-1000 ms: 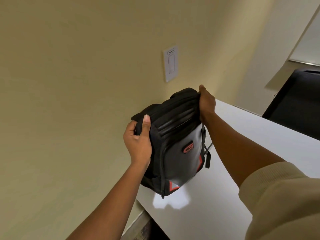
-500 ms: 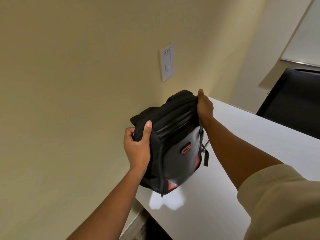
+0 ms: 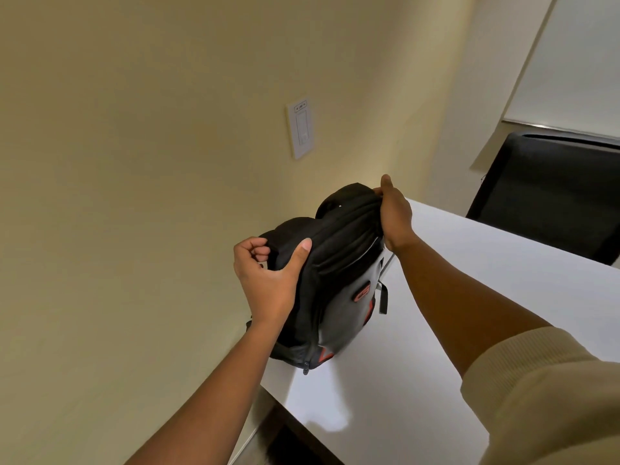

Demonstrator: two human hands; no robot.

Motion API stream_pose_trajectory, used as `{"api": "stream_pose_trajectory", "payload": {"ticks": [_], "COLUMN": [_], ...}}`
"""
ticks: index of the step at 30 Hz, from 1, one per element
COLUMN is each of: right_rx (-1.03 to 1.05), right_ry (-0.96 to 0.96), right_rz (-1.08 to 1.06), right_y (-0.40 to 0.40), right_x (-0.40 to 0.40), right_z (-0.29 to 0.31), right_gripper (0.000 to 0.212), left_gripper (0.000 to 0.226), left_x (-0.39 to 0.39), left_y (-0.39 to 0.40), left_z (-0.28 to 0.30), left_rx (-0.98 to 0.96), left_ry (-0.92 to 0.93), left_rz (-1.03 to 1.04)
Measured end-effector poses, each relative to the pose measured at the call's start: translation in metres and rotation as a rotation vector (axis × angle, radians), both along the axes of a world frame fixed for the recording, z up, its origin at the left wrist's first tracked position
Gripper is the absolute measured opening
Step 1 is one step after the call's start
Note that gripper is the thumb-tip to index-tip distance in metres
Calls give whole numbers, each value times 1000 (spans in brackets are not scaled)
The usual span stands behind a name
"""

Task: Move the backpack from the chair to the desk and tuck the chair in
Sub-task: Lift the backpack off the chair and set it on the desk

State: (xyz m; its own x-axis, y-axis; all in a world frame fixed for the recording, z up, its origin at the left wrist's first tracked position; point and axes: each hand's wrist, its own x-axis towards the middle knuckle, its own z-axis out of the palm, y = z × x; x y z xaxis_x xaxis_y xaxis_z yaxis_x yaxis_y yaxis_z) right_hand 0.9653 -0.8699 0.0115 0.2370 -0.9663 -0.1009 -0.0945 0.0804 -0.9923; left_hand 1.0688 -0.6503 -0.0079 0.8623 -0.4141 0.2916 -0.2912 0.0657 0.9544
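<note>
The black and grey backpack [image 3: 339,283] with red accents stands upright on the left end of the white desk [image 3: 469,297], close to the wall. My left hand [image 3: 268,280] grips its top left side, thumb across the black fabric. My right hand [image 3: 394,213] holds the top right edge of the bag near its carry handle. The bag's bottom rests at the desk's left corner. No chair shows in this view.
A beige wall [image 3: 134,162] with a white switch plate [image 3: 301,132] runs just left of the desk. A dark screen [image 3: 553,196] stands at the desk's far right. The desk's left edge drops to a dark gap [image 3: 268,441] below.
The backpack has shifted further onto the desk toward the wall and stands more upright. My left fingers have loosened at its top. The view has tilted slightly.
</note>
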Motion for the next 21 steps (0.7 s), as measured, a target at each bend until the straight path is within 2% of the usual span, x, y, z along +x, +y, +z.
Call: {"api": "stream_pose_trajectory", "payload": {"ticks": [8,13,17,21], "right_rx": [-47,-55,-101,-173], "right_ry": [46,64,106,183], "right_rz": [-24,-35,-44,-66], "right_y": [10,11,19,27], "right_x": [-25,-40,-55,-77], "right_z": [-5,-11,-8,-7], "right_gripper": [52,39,43,43], "left_gripper": [72,58,44,37], "left_x": [-26,-38,-55,-76], "left_y": [7,-1,-13,-26], "left_z": [12,32,51,61], "left_rx": [35,78,45,12], "left_ry": [-130,-266,-496,-556], "left_rz": [61,4,-64,-226]}}
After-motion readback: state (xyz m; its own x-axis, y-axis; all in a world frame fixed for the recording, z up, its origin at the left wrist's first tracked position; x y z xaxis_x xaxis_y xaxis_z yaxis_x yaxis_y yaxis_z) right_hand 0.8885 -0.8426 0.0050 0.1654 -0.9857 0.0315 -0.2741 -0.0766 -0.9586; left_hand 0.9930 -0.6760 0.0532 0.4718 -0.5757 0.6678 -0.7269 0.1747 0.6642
